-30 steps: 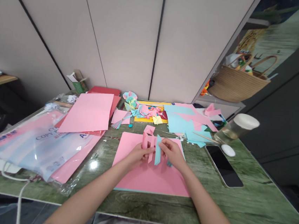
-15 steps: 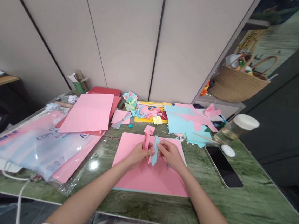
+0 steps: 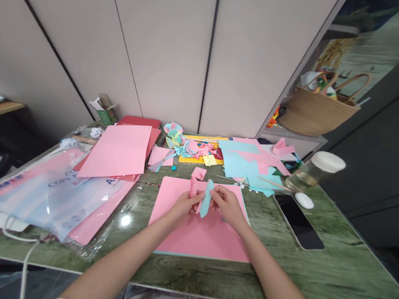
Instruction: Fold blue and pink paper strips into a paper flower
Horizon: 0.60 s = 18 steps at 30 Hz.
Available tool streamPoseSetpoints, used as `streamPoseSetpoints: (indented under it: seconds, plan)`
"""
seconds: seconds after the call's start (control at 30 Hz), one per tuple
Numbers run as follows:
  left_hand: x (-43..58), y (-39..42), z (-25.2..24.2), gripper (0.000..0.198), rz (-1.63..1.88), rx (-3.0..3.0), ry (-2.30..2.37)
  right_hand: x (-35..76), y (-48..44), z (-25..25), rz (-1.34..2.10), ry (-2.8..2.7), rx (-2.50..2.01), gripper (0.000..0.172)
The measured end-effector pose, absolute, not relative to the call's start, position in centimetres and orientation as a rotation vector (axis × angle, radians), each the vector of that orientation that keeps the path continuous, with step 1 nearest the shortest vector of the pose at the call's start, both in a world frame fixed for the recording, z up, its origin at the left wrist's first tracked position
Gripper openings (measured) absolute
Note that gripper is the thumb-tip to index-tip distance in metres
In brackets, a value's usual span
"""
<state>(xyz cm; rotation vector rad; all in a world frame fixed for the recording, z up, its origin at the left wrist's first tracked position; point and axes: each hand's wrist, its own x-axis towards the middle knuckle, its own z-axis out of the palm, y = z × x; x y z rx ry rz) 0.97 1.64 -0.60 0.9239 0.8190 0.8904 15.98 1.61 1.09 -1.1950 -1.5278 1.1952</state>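
Note:
Between my two hands is a folded paper piece [image 3: 206, 202], light blue on the side facing right, with pink folds to its left. My left hand [image 3: 186, 206] is closed on its pink part, thumb against the blue edge. The fingers of my right hand [image 3: 223, 200] pinch the blue side from the right. Both hands hover just over a stack of pink sheets [image 3: 197, 241] with a light blue edge showing beneath. Just beyond the hands lies a small folded pink paper [image 3: 199, 173]. My lower fingers are partly hidden behind the folds.
Left lie large pink sheets [image 3: 117, 153] and a plastic copy-paper bag [image 3: 51, 187]. Behind are paper flowers [image 3: 189, 147] and a yellow folded piece [image 3: 209, 160]. Blue scraps [image 3: 236, 165], a phone [image 3: 298, 222], a white oval object [image 3: 304, 200] and a lidded jar [image 3: 312, 172] stand right.
The folded paper has turned slightly, so more of its blue face shows and its top leans right. Both hands keep hold of it in nearly the same place.

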Motion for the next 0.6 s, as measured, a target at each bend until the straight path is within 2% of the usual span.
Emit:
streamPoseSetpoints:
  seconds: [0.17, 0.43, 0.6]
  plan:
    - [0.84, 1.84, -0.64, 0.030, 0.941, 0.882, 0.838, 15.98, 1.71, 0.91, 1.148, -1.470, -1.195, 0.022]
    - [1.01, 1.38, -0.55, 0.033, 0.944, 1.352, 1.020, 15.45, 1.12, 0.72, 0.936, -1.665, -1.322, 0.021]
    - [0.95, 1.16, -0.70, 0.028, 0.959, 1.522, 1.210, 15.23, 0.94, 0.63, 0.786, -1.734, -1.418, 0.019]
